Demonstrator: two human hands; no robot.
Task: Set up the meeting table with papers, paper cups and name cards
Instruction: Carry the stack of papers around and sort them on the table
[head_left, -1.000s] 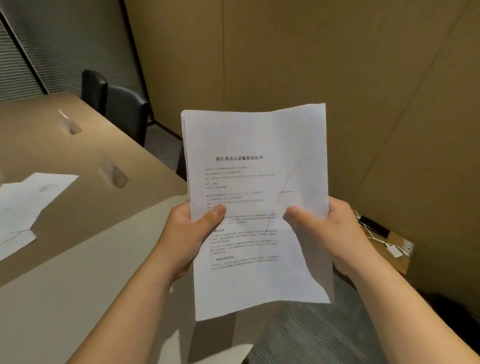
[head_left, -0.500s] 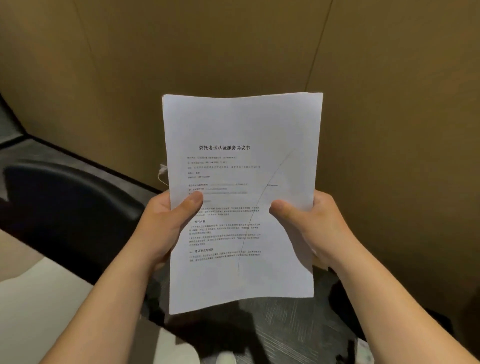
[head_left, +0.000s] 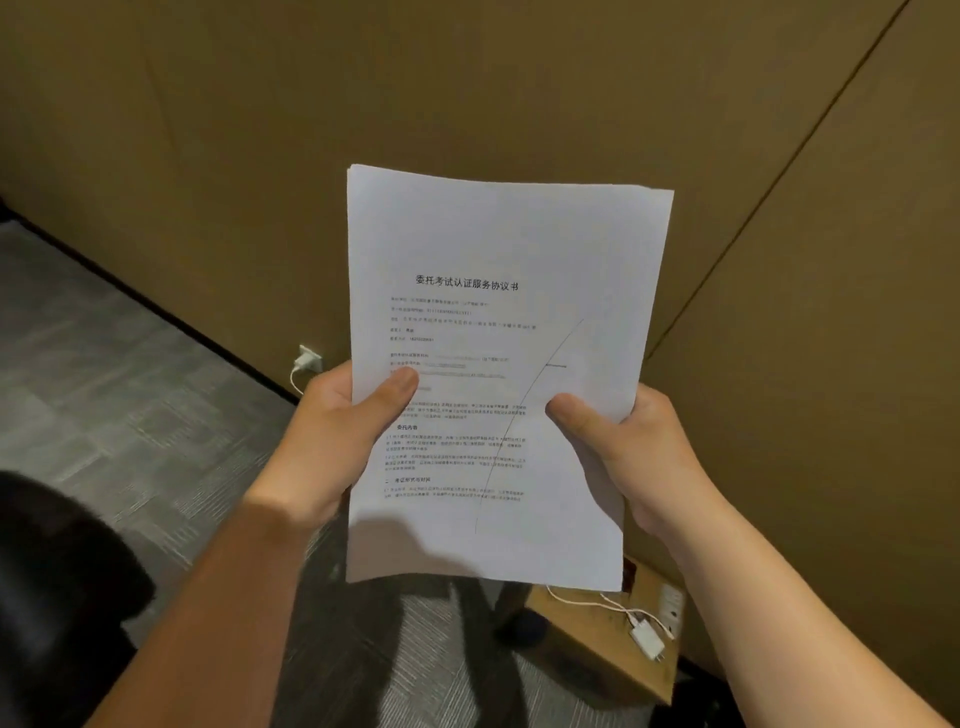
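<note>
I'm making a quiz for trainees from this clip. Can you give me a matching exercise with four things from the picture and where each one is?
Things:
1. stack of papers
2. left hand
3. white charger
4. wall plug

Places:
A. lying on the brown box at the lower right
B. in the wall just left of the papers
C. held upright between both hands
D. gripping the papers' left edge, thumb on the front

Pairs: 1-C, 2-D, 3-A, 4-B. The right hand grips the opposite edge the same way.
</note>
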